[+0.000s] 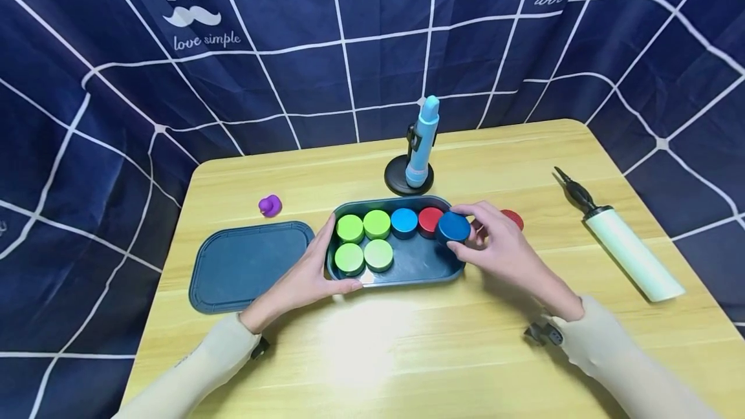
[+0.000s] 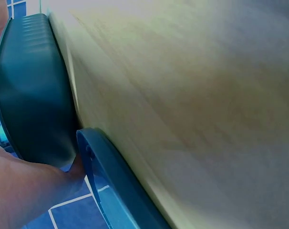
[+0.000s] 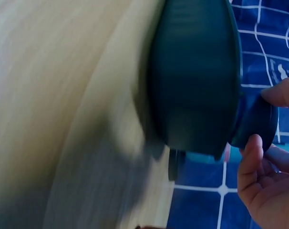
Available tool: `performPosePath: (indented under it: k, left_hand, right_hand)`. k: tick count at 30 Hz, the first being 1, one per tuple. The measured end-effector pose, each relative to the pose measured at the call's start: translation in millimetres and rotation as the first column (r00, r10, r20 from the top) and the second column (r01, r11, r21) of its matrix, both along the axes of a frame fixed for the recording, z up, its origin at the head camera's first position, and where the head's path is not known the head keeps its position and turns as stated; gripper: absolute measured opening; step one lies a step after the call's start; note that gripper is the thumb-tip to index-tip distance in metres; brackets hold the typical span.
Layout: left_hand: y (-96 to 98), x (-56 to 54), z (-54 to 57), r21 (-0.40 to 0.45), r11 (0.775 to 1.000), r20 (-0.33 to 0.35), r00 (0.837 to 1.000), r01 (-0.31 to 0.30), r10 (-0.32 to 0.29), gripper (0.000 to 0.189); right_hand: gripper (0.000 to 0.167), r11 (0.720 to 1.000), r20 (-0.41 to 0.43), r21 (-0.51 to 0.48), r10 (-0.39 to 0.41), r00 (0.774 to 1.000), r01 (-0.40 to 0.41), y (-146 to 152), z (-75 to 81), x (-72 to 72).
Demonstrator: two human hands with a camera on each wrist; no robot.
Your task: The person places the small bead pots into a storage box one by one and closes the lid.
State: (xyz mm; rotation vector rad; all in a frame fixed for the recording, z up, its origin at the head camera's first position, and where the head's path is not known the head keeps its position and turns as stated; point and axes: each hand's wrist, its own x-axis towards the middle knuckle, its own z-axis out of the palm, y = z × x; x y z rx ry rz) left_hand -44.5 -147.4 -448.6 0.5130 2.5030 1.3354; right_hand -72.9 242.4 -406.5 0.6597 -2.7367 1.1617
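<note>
A dark blue oblong box [image 1: 419, 270] stands near the middle of the table. In it are several green round tubs [image 1: 349, 228], a light blue tub [image 1: 404, 222] and a red tub [image 1: 431, 221]. My left hand [image 1: 320, 270] holds the box's left end, its thumb along the front wall. My right hand [image 1: 495, 238] pinches a dark blue round tub [image 1: 453, 227] between thumb and fingers above the box's right end. In the right wrist view that tub [image 3: 256, 119] sits at the box rim, tilted in the fingers; whether it touches the rim I cannot tell.
A flat dark blue lid [image 1: 250, 267] lies left of the box. Behind it sits a purple duck [image 1: 270, 205]. A light blue pen-like device [image 1: 423, 141] stands on a black base. A red round piece [image 1: 513, 218] lies behind the right hand; a pale green pump [image 1: 631, 251] lies farther right.
</note>
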Motion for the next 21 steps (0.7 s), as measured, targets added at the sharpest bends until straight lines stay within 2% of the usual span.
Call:
performPosePath:
  k: [9, 14, 21]
  left_hand:
    - [0.8, -0.7, -0.4, -0.002, 1.000, -0.001, 1.000, -0.004, 0.004, 0.133]
    - [1.4, -2.1, -1.0, -0.007, 1.000, -0.004, 1.000, -0.007, 0.007, 0.133]
    - [0.8, 0.8, -2.5, -0.011, 1.000, 0.006, 1.000, -0.016, 0.016, 0.132]
  right_hand:
    - [0.058, 0.991, 0.018, 0.038, 0.131, 0.991, -0.131, -26, -5.0, 0.1]
    - [0.056, 0.978, 0.065, 0.092, 0.184, 0.981, -0.190, -40, -8.0, -3.1]
    - [0.054, 0.954, 0.115, 0.206, 0.198, 0.973, -0.219, -60, -13.6, -5.1]
